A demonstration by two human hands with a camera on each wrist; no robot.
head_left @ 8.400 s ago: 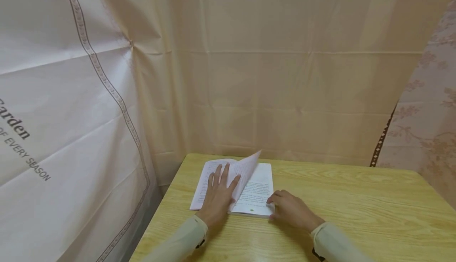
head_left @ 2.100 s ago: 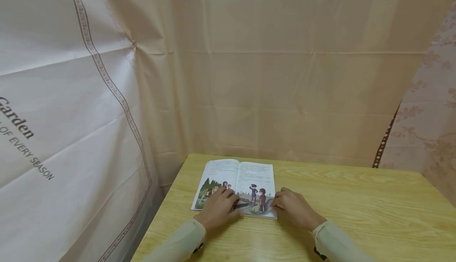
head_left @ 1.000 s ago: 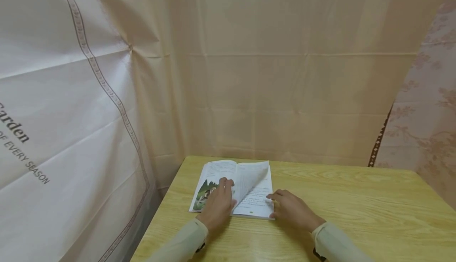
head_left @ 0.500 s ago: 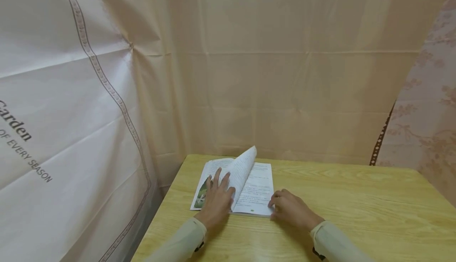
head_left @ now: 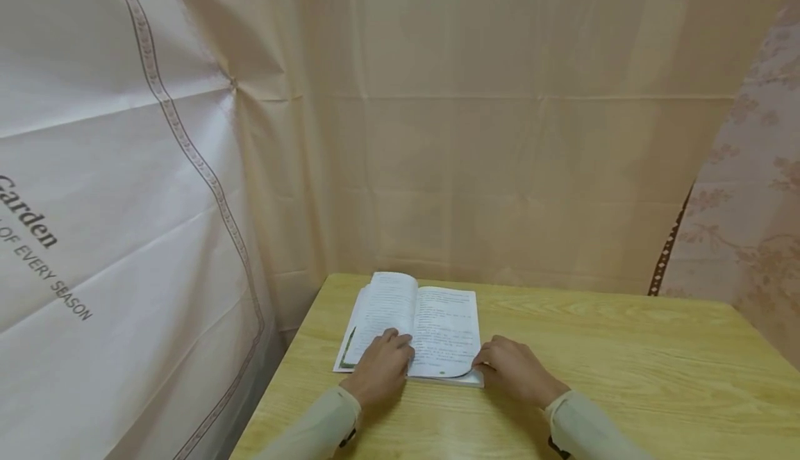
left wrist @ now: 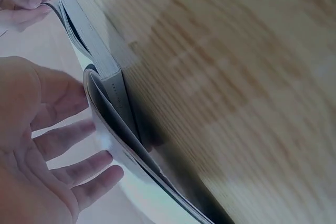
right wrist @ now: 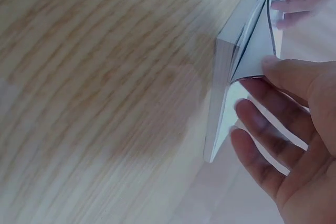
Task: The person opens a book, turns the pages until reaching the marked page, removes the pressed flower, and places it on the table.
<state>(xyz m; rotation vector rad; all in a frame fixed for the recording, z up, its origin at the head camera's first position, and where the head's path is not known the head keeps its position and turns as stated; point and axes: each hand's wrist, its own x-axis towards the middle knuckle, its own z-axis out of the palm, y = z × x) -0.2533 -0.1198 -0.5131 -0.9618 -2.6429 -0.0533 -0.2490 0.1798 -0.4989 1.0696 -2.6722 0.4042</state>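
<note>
An open paperback book (head_left: pixel 445 324) with printed text on both pages lies on the wooden table. Its left leaf (head_left: pixel 392 300) bows up, with a strip of green picture showing beneath it. My left hand (head_left: pixel 382 368) rests on the lower part of the book near the spine; in the left wrist view its fingers (left wrist: pixel 79 169) extend loosely against the page. At the lower right corner, my right hand (head_left: pixel 520 371) pinches a page. The right wrist view shows that lifted page (right wrist: pixel 257 59) bent up between thumb and index finger, above the thick block of pages.
The wooden table (head_left: pixel 612 363) stretches to the right of the book. A beige cloth (head_left: pixel 450 133) hangs behind it, a white printed cloth (head_left: pixel 125 203) at left, and a floral cloth (head_left: pixel 744 217) at right.
The page that stood half raised has come over to the left side, covering most of the picture. My left hand has drawn back toward the spine; my right hand now lifts another page corner.
</note>
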